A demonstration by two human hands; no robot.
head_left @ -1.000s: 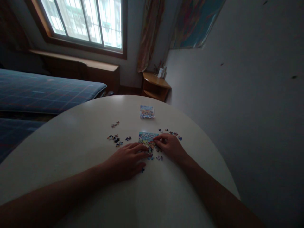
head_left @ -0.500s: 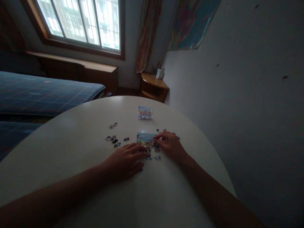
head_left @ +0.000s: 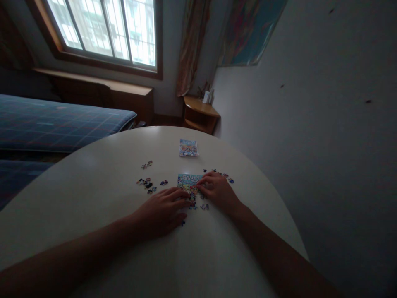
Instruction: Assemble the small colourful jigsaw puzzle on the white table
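A small, colourful cardboard jigsaw with white lettering on a pale-blue top strip [head_left: 187, 180] lies partly assembled on the round, glossy white desk [head_left: 118, 151], well in from its curved far edge. The left hand [head_left: 164, 209] rests palm down, fingers a little spread over the jigsaw's left side, seemingly steadying it. The right hand [head_left: 214, 188] comes in from the side of the desk's right edge, thumb and forefinger close together at the jigsaw's right side; whether they pinch a piece cannot be told.

The step in hand looks like fitting or pressing a piece there. The next move calls for a light fingertip push with the left hand kept steady, so that joined pieces do not slip.

A pale grey-white puzzle piece [head_left: 204, 207] lies just off the jigsaw's lower right, and a dark-blue puzzle piece [head_left: 183, 223] beside the left thumb. Mixed dark and white loose pieces [head_left: 149, 185] lie toward the desk's left edge, and a blue printed square packet [head_left: 188, 148] nearer the far edge.
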